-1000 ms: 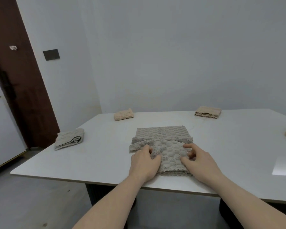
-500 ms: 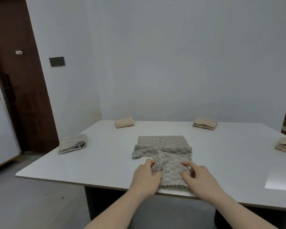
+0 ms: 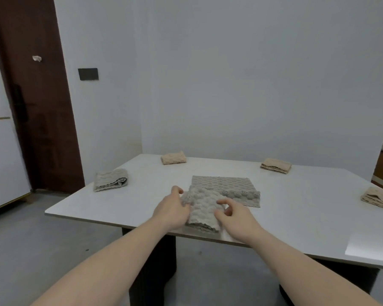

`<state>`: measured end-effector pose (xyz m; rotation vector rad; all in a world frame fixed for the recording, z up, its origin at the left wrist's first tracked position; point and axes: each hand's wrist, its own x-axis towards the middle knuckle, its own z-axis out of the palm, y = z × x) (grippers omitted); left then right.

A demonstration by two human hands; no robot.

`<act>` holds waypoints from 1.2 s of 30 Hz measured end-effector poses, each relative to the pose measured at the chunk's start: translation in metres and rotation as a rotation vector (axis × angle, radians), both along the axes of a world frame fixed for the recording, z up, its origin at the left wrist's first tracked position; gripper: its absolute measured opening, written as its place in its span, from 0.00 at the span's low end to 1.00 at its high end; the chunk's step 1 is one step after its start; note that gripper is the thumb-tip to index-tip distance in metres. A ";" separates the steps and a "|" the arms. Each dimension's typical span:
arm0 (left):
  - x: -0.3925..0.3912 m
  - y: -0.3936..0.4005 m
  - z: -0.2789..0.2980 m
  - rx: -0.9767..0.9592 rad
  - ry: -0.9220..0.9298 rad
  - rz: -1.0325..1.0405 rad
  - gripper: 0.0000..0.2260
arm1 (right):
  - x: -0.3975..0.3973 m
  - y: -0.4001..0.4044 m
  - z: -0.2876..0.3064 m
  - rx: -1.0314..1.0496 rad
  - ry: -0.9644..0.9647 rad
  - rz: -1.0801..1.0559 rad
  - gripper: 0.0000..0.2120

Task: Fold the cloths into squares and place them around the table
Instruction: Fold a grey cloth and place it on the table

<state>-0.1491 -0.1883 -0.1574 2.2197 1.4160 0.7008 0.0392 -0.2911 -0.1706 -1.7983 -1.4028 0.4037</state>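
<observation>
A grey textured cloth [image 3: 221,184] lies partly folded on the white table [image 3: 296,217], near its front edge. Its near flap [image 3: 202,209] is narrower and bunched, lying over the left half. My left hand [image 3: 173,208] grips the flap's left edge. My right hand [image 3: 232,214] has curled fingers pinching the flap's right side. Four folded cloths sit around the table: grey at left [image 3: 111,180], beige at back left [image 3: 173,157], beige at back right [image 3: 275,165], beige at right [image 3: 379,198].
A dark brown door [image 3: 31,96] stands at the left, beside a white cabinet [image 3: 0,162]. The grey wall is right behind the table's far edge. The floor [image 3: 42,250] at the left is bare. The table's dark base [image 3: 153,261] is below me.
The near flap has been drawn leftward and narrowed, uncovering the cloth's right part. Both hands shifted left; my right hand went from pressing flat to curled fingers.
</observation>
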 end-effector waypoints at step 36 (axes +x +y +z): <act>-0.027 0.092 -0.052 0.087 0.482 -0.065 0.28 | 0.114 0.028 -0.043 -0.287 -0.529 -0.191 0.30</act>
